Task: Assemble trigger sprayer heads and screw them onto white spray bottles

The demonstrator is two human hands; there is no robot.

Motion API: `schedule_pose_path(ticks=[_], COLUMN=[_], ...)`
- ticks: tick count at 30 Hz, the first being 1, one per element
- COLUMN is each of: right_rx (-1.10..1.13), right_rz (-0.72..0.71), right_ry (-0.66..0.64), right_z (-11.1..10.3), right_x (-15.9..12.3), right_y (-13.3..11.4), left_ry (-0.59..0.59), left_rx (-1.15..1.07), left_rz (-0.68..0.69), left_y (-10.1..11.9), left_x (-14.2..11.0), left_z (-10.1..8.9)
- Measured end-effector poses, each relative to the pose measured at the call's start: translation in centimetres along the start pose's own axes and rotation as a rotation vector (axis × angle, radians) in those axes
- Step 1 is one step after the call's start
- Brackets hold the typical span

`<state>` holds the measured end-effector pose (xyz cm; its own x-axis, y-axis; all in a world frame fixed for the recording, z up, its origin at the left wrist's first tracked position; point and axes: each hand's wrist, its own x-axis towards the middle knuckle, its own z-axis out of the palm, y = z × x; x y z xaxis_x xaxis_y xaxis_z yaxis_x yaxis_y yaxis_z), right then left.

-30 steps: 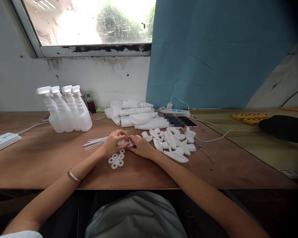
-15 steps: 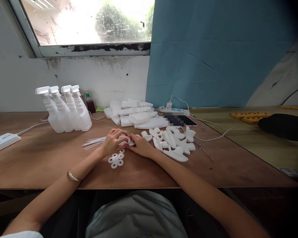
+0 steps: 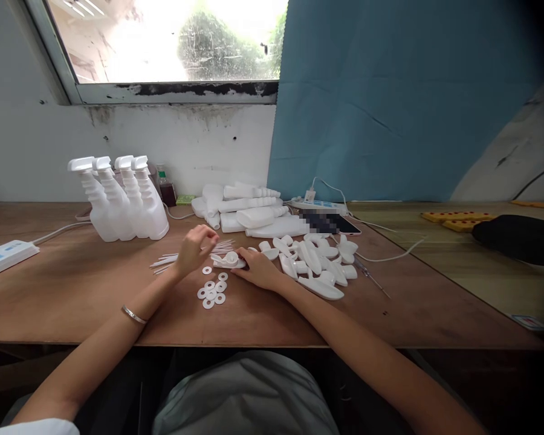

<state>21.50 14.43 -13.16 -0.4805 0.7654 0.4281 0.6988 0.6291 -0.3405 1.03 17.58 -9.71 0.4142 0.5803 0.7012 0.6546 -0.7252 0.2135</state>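
Observation:
My right hand point(image 3: 257, 270) has its fingers closed on the near end of a white sprayer head point(image 3: 230, 260) lying on the table, its round opening facing up. To the left, my left hand point(image 3: 194, 251) hovers over a bundle of thin white tubes point(image 3: 165, 261). Its fingers are curled with a gap to the thumb, and I see nothing in them. Just below that hand, one white ring washer point(image 3: 207, 270) lies apart from a small group of such washers point(image 3: 211, 295). More white sprayer heads point(image 3: 317, 263) are heaped right of my right hand.
White bottles point(image 3: 129, 205) with sprayer tops stand at back left, beside a small dark bottle point(image 3: 167, 192). Further white bottles point(image 3: 254, 208) lie stacked behind my hands. A phone point(image 3: 344, 223), a screwdriver point(image 3: 372, 278) and a power strip point(image 3: 9, 257) are also on the table point(image 3: 118, 290).
My left hand has come off the sprayer head and moved left. A separate washer now shows below it. My right hand has stayed at the sprayer head.

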Motion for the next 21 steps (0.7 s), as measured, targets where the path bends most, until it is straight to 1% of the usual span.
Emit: schedule_pose_path(ticks=[1, 2, 4, 6, 7, 10, 13, 16, 21], right_rx=[-0.006, -0.011, -0.028, -0.044, -0.050, -0.067, -0.072, -0.071, -0.079], right_rz=[0.005, 0.008, 0.013, 0.020, 0.020, 0.013, 0.014, 0.006, -0.001], right_ry=[-0.005, -0.009, -0.020, -0.028, -0.029, -0.031, -0.040, -0.039, -0.036], right_z=[0.0, 0.0, -0.1, -0.2, -0.2, -0.3, -0.3, -0.3, -0.3], right_x=[0.0, 0.0, 0.0, 0.0, 0.0, 0.0, 0.0, 0.1, 0.0], right_y=[0.0, -0.1, -0.2, -0.3, -0.3, -0.3, -0.4, -0.3, -0.2], left_ry=[-0.013, -0.071, -0.273, -0.441, -0.492, -0.595, -0.631, -0.616, -0.592], left_rx=[0.076, 0.161, 0.290, 0.322, 0.306, 0.221, 0.170, 0.170, 0.163], left_rz=[-0.094, -0.174, -0.279, -0.314, -0.317, -0.354, -0.391, -0.398, -0.402], left_y=[-0.8, -1.6, -3.2, -4.6, -5.2, -6.4, -7.0, -7.1, -6.5], left_x=[0.2, 0.3, 0.4, 0.3, 0.2, 0.0, -0.1, 0.0, 0.1], left_z=[-0.4, -0.9, -1.8, -2.5, -2.9, -3.5, -3.7, -3.7, -3.9])
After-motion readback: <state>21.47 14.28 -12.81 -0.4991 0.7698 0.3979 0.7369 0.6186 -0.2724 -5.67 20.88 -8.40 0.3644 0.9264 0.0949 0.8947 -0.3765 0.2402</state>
